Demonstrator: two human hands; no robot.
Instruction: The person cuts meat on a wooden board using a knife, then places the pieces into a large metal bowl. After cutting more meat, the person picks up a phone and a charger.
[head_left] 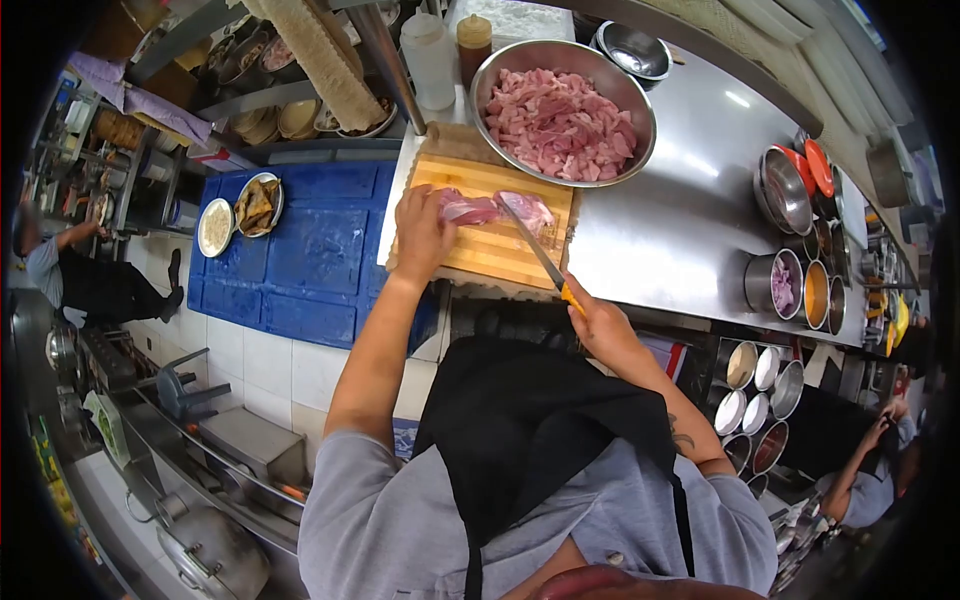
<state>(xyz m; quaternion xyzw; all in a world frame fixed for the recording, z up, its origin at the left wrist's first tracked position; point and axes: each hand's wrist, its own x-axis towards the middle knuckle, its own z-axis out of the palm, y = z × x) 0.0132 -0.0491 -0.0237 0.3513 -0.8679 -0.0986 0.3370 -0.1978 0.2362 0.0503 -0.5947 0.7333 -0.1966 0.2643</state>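
On a wooden cutting board (480, 250) lies raw pink meat (470, 208), in a larger piece at the left and another piece (532, 210) at the right. My left hand (422, 222) is closed on the left end of the meat, fingers curled over it. My right hand (600, 325) grips the orange handle of a knife (540, 252). The blade slants up and left, its tip at the meat between the two pieces. Just beyond the board stands a large steel bowl (640, 160) heaped with cut raw meat (565, 120).
A blue surface (315, 265) at the left carries two plates of food (258, 205). Squeeze bottles (428, 60) stand behind the board. On the steel counter (690, 220), pots (775, 285) and bowls (785, 190) crowd the right end. Other people (80, 260) are at both sides.
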